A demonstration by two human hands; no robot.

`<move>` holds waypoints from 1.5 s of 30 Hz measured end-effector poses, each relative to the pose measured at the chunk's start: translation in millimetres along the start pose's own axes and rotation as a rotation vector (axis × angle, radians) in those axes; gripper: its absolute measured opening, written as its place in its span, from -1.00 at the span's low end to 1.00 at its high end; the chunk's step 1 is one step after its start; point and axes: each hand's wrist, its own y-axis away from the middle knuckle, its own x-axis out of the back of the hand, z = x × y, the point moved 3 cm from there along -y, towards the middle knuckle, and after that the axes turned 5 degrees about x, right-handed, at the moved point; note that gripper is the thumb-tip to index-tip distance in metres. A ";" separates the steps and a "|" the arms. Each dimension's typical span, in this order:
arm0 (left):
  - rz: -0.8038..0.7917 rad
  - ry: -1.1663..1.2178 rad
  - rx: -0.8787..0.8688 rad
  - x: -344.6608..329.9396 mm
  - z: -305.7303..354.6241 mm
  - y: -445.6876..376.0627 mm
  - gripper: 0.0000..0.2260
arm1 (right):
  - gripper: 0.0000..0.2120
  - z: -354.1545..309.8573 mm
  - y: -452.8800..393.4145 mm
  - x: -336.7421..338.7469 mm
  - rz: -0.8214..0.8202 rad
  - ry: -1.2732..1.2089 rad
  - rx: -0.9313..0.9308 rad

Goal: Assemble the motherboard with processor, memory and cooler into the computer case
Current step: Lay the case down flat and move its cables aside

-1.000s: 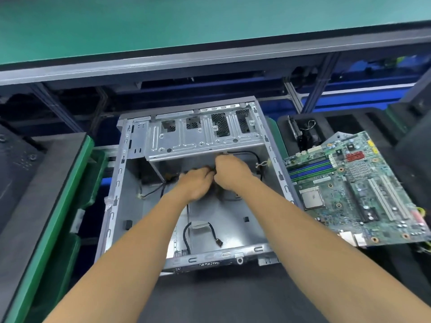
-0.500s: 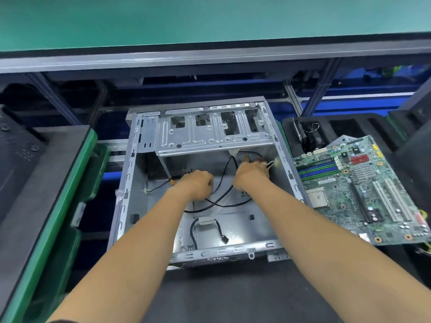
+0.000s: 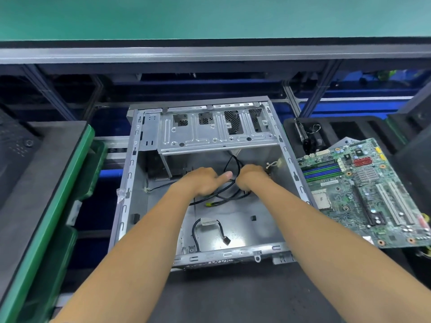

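Observation:
The open grey computer case [image 3: 130,183] lies flat in front of me with its drive cage [image 3: 217,134] at the far end. Both hands are inside it. My left hand [image 3: 205,181] is closed around a bundle of black cables [image 3: 224,197], thumb pointing right. My right hand [image 3: 253,177] grips the same cables near the right wall. A yellow-tipped connector [image 3: 210,203] hangs below the hands. The green motherboard [image 3: 363,194] lies outside the case to the right, tilted, with its processor socket [image 3: 321,199] and blue-green memory slots [image 3: 323,170] showing.
A short black cable with a plug [image 3: 224,237] lies on the case floor near the front. A black foam tray [image 3: 310,134] holding a part sits behind the motherboard. Green bins [image 3: 77,173] stand at the left. A metal rail [image 3: 210,54] runs across the back.
The hands moved apart with the cables, then came close together again near the case's middle. The cables now bunch lower under the hands, and the yellow-tipped connector has come into view.

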 end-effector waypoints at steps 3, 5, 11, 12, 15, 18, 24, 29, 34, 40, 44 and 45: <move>0.022 0.025 -0.008 2.6 -0.6 -1.3 -0.45 | -0.75 -7.7 0.4 -2.6 -0.053 -0.162 0.053; 0.053 0.084 -0.005 5.5 -1.0 -1.8 -0.40 | -0.81 -10.5 1.3 -4.2 -0.070 -0.373 0.055; 0.007 0.174 -0.053 14.0 -2.5 2.8 -0.15 | -0.78 -14.2 2.0 -0.9 -0.102 -0.474 0.164; -0.028 0.237 -0.061 17.4 -2.8 5.6 -0.16 | -0.77 -17.0 0.9 -2.1 -0.126 -0.546 0.213; -0.135 0.309 -0.159 20.3 -0.3 11.6 -0.49 | -0.82 -25.1 -0.6 -2.1 -0.087 -0.775 0.294; -0.163 0.209 -0.193 12.2 0.5 7.2 -0.59 | -0.87 -28.6 -0.7 1.5 -0.046 -1.080 0.269; 0.126 0.004 -0.001 24.1 -3.6 -4.7 -0.83 | -0.93 -23.7 0.3 13.0 0.044 -1.095 0.170; 0.109 -0.042 0.122 29.0 -9.6 -6.8 -0.64 | -0.85 -13.6 -1.0 18.3 0.243 -0.824 0.065; 0.153 -0.033 0.193 32.0 -14.1 -4.4 -0.42 | -0.80 -12.6 4.9 25.3 0.315 -0.698 0.060; 0.351 0.014 0.269 37.9 -22.8 -1.9 -0.52 | -0.81 -12.5 8.8 13.4 0.076 -0.537 0.008; 0.396 0.068 0.306 38.1 -26.8 -3.3 -0.64 | -0.74 -13.1 10.5 15.8 0.055 -0.542 0.020; 0.380 0.069 0.295 37.1 -26.8 -4.4 -0.65 | -0.71 -14.2 8.1 14.9 0.004 -0.539 0.032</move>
